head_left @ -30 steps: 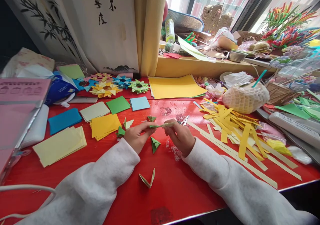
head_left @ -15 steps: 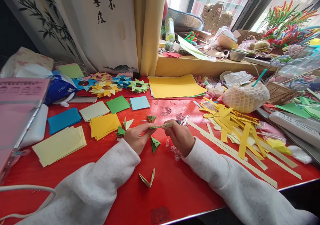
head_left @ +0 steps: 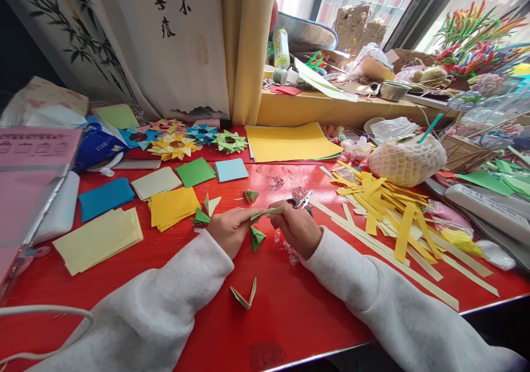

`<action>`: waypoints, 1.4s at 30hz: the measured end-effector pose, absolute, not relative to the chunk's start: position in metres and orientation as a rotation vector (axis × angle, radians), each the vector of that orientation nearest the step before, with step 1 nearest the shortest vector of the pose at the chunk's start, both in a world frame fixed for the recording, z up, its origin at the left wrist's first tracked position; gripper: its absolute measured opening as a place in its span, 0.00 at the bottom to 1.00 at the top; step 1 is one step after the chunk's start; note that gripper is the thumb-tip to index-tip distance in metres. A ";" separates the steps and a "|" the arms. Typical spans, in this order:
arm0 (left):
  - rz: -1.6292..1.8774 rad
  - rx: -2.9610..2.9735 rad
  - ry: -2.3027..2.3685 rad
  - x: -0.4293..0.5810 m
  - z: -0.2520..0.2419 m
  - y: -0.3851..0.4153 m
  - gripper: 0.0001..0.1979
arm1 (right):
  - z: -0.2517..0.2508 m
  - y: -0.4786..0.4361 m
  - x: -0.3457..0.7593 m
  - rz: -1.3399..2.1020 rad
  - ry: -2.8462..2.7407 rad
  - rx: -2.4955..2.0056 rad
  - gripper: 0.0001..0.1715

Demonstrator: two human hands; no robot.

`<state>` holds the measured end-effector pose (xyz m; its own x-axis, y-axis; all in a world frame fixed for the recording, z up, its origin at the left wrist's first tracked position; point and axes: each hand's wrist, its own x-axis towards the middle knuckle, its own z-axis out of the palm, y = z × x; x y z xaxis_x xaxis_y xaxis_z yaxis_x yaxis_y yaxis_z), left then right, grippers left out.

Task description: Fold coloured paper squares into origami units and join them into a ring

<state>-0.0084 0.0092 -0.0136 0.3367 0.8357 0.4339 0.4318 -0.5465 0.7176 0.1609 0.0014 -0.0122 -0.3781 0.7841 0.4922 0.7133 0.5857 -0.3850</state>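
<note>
Between my two hands, a folded green and pale paper piece (head_left: 268, 212) is held just above the red table. My left hand (head_left: 229, 229) pinches its left end, and my right hand (head_left: 298, 227) grips its right end. Under and around the hands lie small folded triangles: a green one (head_left: 257, 239) between them, another green one (head_left: 250, 196) beyond, and a pale and green pair (head_left: 207, 212) left of my left hand. Closer to me stands a pale V-shaped folded piece (head_left: 245, 296). Scissors (head_left: 305, 200) lie behind my right hand, their handles partly hidden by it.
Stacks of yellow (head_left: 174, 207), blue (head_left: 106, 198) and cream paper (head_left: 99, 241) lie to the left. Finished folded paper rings (head_left: 174, 145) sit at the back. Yellow strips (head_left: 375, 198) spread on the right, near a net-wrapped coconut-like object (head_left: 408, 159). A white cable (head_left: 49, 310) loops at lower left.
The folded paper has tilted slightly between my fingers, and both hands have shifted only a little. More of the scissors' handles shows behind my right hand.
</note>
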 end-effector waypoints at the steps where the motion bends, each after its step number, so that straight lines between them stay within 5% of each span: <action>1: 1.107 2.124 1.108 -0.008 -0.013 0.009 0.13 | -0.012 0.002 0.161 0.112 -2.184 -1.185 0.16; 13: 1.126 1.924 1.159 -0.005 -0.008 0.007 0.10 | -0.008 0.005 0.167 -0.089 -2.284 -1.136 0.11; 28: 0.987 1.491 1.037 -0.002 -0.006 0.008 0.16 | -0.010 0.004 0.158 0.772 -1.977 -1.196 0.19; 42: 0.978 1.342 1.051 -0.001 -0.008 0.010 0.21 | -0.017 0.007 0.151 0.997 -1.776 -1.213 0.23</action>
<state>-0.0012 0.0103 -0.0080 0.2610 0.9650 -0.0234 0.0462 0.0117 0.9989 0.1511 0.0065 -0.0171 -0.2674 0.9514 0.1525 0.3656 0.2467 -0.8975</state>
